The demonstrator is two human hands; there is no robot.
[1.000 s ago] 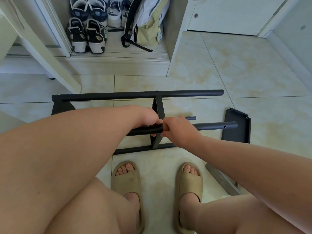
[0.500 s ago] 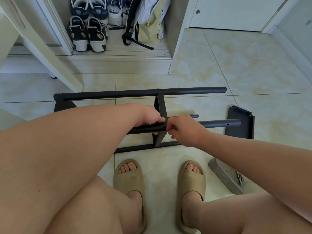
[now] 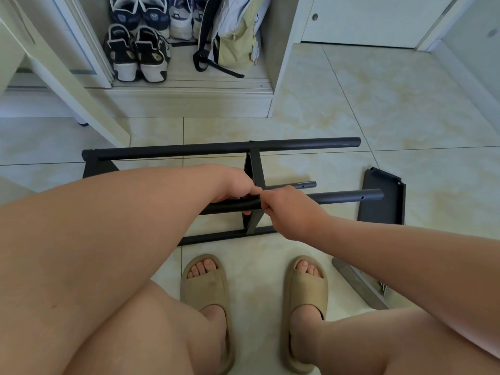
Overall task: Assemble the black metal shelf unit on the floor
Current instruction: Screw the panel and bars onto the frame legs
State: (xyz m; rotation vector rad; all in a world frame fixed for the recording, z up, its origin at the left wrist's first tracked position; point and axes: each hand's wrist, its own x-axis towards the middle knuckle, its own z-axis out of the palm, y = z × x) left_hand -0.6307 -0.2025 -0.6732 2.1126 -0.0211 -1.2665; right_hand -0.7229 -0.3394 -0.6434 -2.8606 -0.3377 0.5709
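The black metal shelf frame (image 3: pixel 221 150) lies on its side on the tiled floor, with long tubes running left to right and a shelf panel (image 3: pixel 253 190) standing between them. My left hand (image 3: pixel 235 186) grips the near upper tube (image 3: pixel 349 197) just left of that panel. My right hand (image 3: pixel 284 209) is curled at the same tube where it meets the panel, fingertips pinched together; what they hold is hidden. A loose black shelf panel (image 3: pixel 382 197) lies at the tube's right end.
A grey metal piece (image 3: pixel 357 282) with small screws lies on the floor under my right forearm. My feet in beige slides (image 3: pixel 205 288) stand just before the frame. An open cabinet (image 3: pixel 189 85) with shoes and a bag is behind it; a white leg (image 3: pixel 81 96) slants at left.
Both hands stay at the same joint on the tube. My right hand has shifted slightly at the joint; the view has tilted a little.
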